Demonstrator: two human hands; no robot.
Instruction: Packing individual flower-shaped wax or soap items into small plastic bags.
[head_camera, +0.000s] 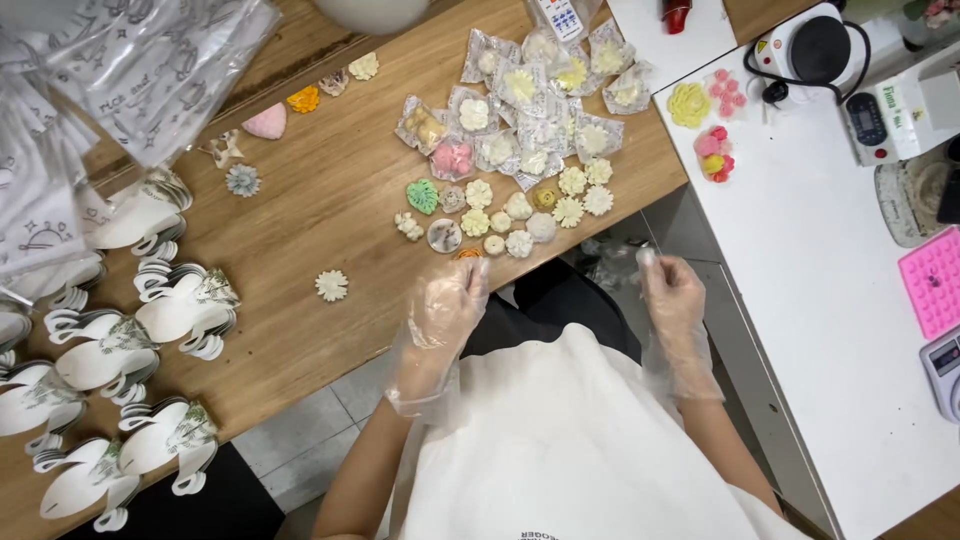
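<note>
Wearing thin clear gloves, both hands raised at the near table edge (300, 340). Left hand (445, 310) loosely open, fingers slightly curled, fingertips just short of the loose flower pieces (520, 215) at the wooden edge, holding nothing. Right hand (672, 300) off the wood, over the gap between the two tables, fingers drawn together and pointing up; cannot tell if anything is pinched between them. Bagged flower pieces (540, 110) heaped farther back, behind the loose ones. Green leaf piece (422, 196) at the left end of the loose cluster. Single white flower (331, 285) alone on the wood, left of the left hand. Stacks of white card tags (110, 360) along the far left, clear printed bags (150, 60) above them. White table (800, 300) to the right, bearing a yellow flower (688, 104), a pink mould (935, 280) and a small white scale (895, 115). White apron (570, 450) nearest the camera.
</note>
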